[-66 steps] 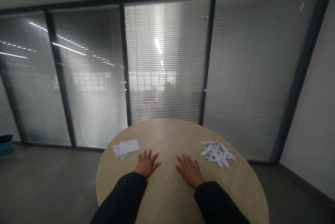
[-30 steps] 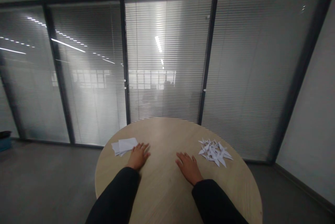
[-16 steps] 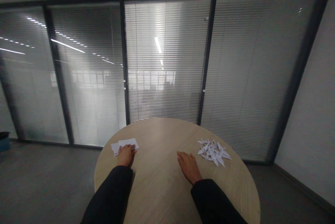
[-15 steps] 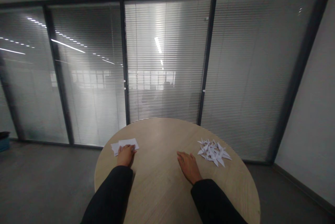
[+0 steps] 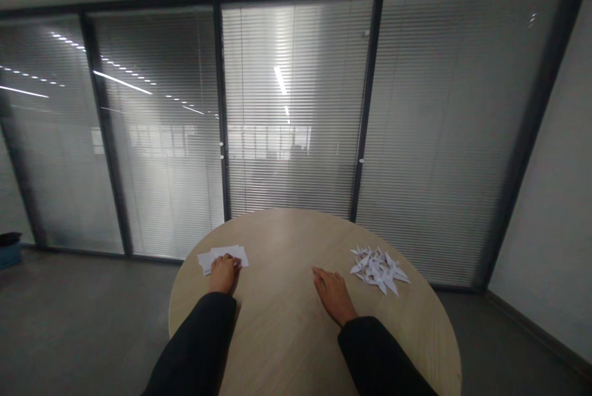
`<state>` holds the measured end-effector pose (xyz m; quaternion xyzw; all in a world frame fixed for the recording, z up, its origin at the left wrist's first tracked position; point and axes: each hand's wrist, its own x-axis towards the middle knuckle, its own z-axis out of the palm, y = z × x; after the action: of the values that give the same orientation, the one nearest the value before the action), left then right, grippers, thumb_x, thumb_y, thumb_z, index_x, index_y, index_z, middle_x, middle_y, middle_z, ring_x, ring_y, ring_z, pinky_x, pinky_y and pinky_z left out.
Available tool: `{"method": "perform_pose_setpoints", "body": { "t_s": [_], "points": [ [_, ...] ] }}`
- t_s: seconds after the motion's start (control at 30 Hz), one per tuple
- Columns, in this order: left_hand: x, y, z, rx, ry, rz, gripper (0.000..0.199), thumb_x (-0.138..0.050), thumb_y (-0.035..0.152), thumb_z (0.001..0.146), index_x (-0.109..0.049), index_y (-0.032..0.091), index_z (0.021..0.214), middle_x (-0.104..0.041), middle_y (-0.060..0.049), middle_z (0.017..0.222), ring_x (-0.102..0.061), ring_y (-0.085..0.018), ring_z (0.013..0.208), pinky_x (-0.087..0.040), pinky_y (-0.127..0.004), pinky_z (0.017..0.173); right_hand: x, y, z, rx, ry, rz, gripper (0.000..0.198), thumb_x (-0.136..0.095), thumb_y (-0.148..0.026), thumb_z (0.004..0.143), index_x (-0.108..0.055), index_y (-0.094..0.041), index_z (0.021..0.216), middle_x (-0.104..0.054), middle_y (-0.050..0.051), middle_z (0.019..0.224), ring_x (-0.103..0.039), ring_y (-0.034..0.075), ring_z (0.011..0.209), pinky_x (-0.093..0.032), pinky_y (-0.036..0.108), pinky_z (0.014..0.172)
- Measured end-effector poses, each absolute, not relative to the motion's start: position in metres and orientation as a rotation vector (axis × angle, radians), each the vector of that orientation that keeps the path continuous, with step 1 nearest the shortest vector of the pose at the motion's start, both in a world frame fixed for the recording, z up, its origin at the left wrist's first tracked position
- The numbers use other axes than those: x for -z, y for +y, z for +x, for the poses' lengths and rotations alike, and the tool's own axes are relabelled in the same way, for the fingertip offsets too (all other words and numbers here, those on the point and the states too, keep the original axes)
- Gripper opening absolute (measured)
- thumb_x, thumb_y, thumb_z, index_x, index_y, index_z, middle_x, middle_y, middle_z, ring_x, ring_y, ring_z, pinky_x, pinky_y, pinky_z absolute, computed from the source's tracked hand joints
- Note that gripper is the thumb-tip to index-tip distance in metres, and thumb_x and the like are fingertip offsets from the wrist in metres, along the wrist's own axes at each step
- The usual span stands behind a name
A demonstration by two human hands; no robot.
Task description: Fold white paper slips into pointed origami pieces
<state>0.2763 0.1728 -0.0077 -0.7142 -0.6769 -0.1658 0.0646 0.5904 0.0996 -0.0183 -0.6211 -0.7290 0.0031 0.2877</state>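
Note:
On the left side of the round table lies a small stack of white paper sheets (image 5: pixel 215 255), slightly fanned out. My left hand (image 5: pixel 224 274) is on its near edge, fingers curled and closed at the top sheet; the fingertips are partly hidden. My right hand (image 5: pixel 333 293) rests palm down near the table's middle, fingers stretched out and holding nothing. Just to its right is a heap of folded white paper cranes (image 5: pixel 379 269), with pointed wings and tips overlapping.
The round wooden table (image 5: pixel 287 229) has its far edge close to a glass partition (image 5: pixel 296 106) with blinds and dark frames. A blue bin with a black top (image 5: pixel 10 251) stands on the floor at far left. A grey wall (image 5: pixel 555 217) rises at right.
The top sheet under my left hand has slid slightly to the right over the stack. My right hand and the heap of cranes stay as they were.

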Motion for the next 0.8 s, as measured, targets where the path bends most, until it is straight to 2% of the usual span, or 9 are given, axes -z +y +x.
{"method": "perform_pose_setpoints", "body": {
  "t_s": [0.2, 0.53, 0.67, 0.8],
  "points": [
    [0.008, 0.175, 0.275, 0.556, -2.047, -2.179, 0.034, -0.038, 0.032, 0.091, -0.068, 0.020, 0.104, -0.065, -0.008, 0.107, -0.056, -0.023, 0.101, -0.040, -0.030, 0.085, 0.020, 0.101, 0.591, 0.008, -1.947, -1.658, 0.042, -0.031, -0.026, 0.090, -0.055, -0.019, 0.123, -0.061, 0.009, 0.124, -0.054, 0.021, 0.116, -0.027, 0.043, 0.107],
    [0.011, 0.179, 0.274, 0.686, -2.072, -2.104, 0.036, -0.033, 0.031, 0.093, -0.065, 0.015, 0.096, -0.067, -0.012, 0.098, -0.060, -0.023, 0.095, -0.041, -0.029, 0.078, 0.020, 0.101, 0.593, -0.018, -1.947, -1.642, 0.043, -0.030, -0.025, 0.091, -0.053, -0.017, 0.125, -0.060, 0.009, 0.125, -0.054, 0.021, 0.115, -0.027, 0.041, 0.107],
    [0.001, 0.171, 0.278, 0.876, -2.051, -2.050, 0.035, -0.031, 0.029, 0.093, -0.063, 0.015, 0.092, -0.066, -0.011, 0.096, -0.060, -0.022, 0.093, -0.042, -0.028, 0.077, 0.021, 0.102, 0.593, 0.017, -1.947, -1.625, 0.042, -0.031, -0.024, 0.091, -0.054, -0.017, 0.125, -0.061, 0.009, 0.124, -0.055, 0.021, 0.115, -0.029, 0.038, 0.106],
    [-0.011, 0.162, 0.285, 1.252, -1.953, -1.960, 0.035, -0.032, 0.032, 0.092, -0.062, 0.015, 0.094, -0.066, -0.011, 0.096, -0.058, -0.024, 0.095, -0.042, -0.031, 0.081, 0.023, 0.103, 0.592, 0.044, -1.920, -1.577, 0.041, -0.033, -0.024, 0.090, -0.055, -0.016, 0.124, -0.062, 0.009, 0.122, -0.056, 0.022, 0.114, -0.031, 0.040, 0.105]
  ]
}}
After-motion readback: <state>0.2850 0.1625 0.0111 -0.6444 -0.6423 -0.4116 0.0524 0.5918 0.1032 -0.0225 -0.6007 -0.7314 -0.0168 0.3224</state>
